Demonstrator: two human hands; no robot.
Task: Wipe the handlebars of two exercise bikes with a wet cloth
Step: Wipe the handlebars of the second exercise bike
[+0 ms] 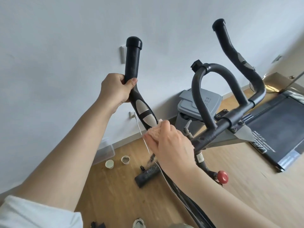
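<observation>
A black exercise-bike handlebar fills the middle of the head view. Its left grip (132, 60) stands upright with a silver sensor pad (144, 112) lower down. My left hand (116, 90) is wrapped around this grip just above the pad. My right hand (171, 142) presses a pink cloth (152, 131) against the bar right below the pad. The right grip (230, 46) rises free at the upper right. A looped centre bar (197, 89) stands between the two grips.
A grey lidded bin (212, 101) stands by the wall behind the bike. A treadmill (279, 129) lies at the right. Two paper cups (115, 162), a clear plastic box (105, 150) and a black bike foot (146, 175) are on the wooden floor. A red knob (222, 176) sticks out below the stem.
</observation>
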